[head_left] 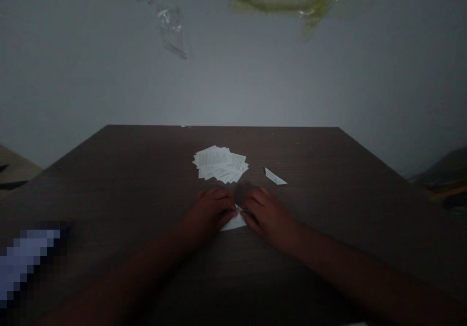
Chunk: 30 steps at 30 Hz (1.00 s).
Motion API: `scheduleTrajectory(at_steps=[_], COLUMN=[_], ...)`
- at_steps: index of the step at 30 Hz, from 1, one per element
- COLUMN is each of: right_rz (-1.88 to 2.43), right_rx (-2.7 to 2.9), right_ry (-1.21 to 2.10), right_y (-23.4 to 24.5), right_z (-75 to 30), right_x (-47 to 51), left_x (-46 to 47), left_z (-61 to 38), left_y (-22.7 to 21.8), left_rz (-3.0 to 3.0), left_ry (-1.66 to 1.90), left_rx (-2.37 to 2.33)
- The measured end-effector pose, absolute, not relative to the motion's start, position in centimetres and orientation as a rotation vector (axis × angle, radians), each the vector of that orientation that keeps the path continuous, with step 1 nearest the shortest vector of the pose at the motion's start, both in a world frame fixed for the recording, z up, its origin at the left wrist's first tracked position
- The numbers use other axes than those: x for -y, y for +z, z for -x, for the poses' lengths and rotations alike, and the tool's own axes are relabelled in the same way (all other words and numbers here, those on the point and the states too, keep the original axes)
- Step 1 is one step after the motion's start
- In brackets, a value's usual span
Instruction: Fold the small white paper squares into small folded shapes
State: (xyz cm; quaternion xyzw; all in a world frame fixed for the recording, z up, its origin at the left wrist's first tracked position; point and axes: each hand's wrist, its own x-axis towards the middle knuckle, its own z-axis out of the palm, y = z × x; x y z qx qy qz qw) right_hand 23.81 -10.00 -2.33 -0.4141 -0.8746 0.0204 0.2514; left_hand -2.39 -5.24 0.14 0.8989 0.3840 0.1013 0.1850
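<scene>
A small piece of white paper (233, 223) lies on the dark table, partly covered by both hands. From the left, my left hand (215, 209) pinches its upper part, thumb toward the middle. Opposite it, my right hand (268, 214) grips the same paper with curled fingers and thumb. Between the fingertips a bit of the paper sticks up, looking folded; the exact fold is hidden. Just beyond the hands is a fanned pile of printed paper squares (219, 163). A folded printed strip with slanted ends (276, 176) rests to the right of the pile.
The dark wooden table (146, 170) reaches back to a pale wall (233, 82) with yellowish tape (277, 2) and clear plastic tape (171, 24) on it. A blurred-out, pixelated bluish object (27, 258) is at the left. The light is dim.
</scene>
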Motion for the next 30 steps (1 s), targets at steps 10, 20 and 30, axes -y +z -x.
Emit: scheduleTrajectory(at_steps=[10, 20, 30], right_rz=[0.971, 0.989, 0.980], right_rx=[2.607, 2.577, 2.553], right_ry=[-0.038, 0.025, 0.061], right_y=[-1.2, -1.3, -1.2], right_z=[-22.8, -22.9, -23.0], right_x=[12.5, 13.0, 12.7], left_x=[4.8, 4.9, 3.9], left_z=[2.8, 3.9, 5.9], left_y=[0.7, 1.2, 1.4], left_rz=[-2.540, -2.501, -2.400], left_ry=[0.304, 0.248, 0.249], left_rx=[-1.020, -0.988, -0.877])
